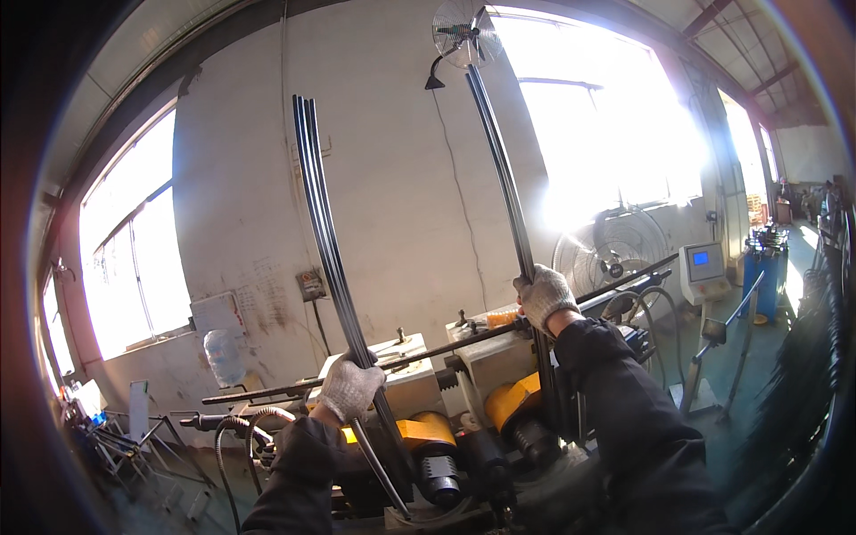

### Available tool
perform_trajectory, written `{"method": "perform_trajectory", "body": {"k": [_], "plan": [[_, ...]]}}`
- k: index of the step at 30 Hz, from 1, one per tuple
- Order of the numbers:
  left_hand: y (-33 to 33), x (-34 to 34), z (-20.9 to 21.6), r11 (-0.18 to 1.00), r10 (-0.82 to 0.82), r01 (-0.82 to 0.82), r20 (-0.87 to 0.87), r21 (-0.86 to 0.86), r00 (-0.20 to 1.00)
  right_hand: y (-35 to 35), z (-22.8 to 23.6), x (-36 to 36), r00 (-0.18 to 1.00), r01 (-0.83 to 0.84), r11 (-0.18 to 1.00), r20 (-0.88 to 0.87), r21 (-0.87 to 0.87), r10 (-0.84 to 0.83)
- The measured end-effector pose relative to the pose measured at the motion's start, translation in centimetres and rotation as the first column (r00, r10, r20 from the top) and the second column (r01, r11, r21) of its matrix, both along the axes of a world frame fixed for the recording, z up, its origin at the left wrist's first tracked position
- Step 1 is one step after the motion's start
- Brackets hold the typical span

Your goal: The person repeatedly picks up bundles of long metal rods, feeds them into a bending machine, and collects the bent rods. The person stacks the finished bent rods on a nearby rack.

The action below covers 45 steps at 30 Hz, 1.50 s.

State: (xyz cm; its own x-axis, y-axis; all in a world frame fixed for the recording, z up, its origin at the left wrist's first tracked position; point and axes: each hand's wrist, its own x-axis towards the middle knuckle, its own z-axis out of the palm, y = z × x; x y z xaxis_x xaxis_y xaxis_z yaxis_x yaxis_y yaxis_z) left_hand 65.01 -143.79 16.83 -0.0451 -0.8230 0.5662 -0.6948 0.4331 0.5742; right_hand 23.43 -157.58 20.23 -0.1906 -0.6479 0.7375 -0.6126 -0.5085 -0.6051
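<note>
Two bundles of long, dark, shiny metal tubes rise steeply in front of me. My left hand (350, 390), in a grey knitted glove, is closed around the lower part of the left tubes (325, 223). Below it, one thin tube (379, 468) slants down past the machine. Higher up, my right hand (547, 297), gloved alike, is wrapped round the right tubes (502, 169). Both bundles stand over a machine with yellow guards (426, 432) and a long dark crossbar (446, 348). The tubes' lower ends are partly hidden among the machine's dark parts.
Behind the machine is a pale wall (392, 178) with a wall fan (466, 33) near the right tubes' tops. A large floor fan (615, 250) and a control box with a blue screen (703, 267) stand right. A water bottle (223, 357) sits left.
</note>
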Motion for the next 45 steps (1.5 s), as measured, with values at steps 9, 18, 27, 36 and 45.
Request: {"method": "perform_trajectory", "body": {"k": [9,18,27,36,45], "plan": [[1.0,2.7,1.1,0.991,-0.111,0.09,0.234,0.101,0.966,6.2,0.0,0.9,0.97,0.193,0.981,-0.154,0.014,-0.188],[1.5,2.7,1.4,0.932,-0.054,0.301,0.744,-0.202,0.666,19.9,-25.2,1.6,0.749,-0.029,0.97,0.638,-0.24,0.18],[2.2,0.3,1.7,0.987,-0.078,0.066,0.076,0.149,0.994,16.8,-43.9,4.9,0.449,-0.573,0.761,0.893,0.305,-0.019],[2.5,0.2,1.7,0.954,-0.035,0.08,-0.159,0.288,0.987,12.1,-42.2,5.1,0.761,-0.531,0.788,0.584,0.311,0.282],[2.0,3.1,1.8,0.955,0.177,-0.275,0.533,0.11,0.828,12.7,-40.7,9.7,0.553,-0.609,0.755,0.813,0.243,0.184]]}}
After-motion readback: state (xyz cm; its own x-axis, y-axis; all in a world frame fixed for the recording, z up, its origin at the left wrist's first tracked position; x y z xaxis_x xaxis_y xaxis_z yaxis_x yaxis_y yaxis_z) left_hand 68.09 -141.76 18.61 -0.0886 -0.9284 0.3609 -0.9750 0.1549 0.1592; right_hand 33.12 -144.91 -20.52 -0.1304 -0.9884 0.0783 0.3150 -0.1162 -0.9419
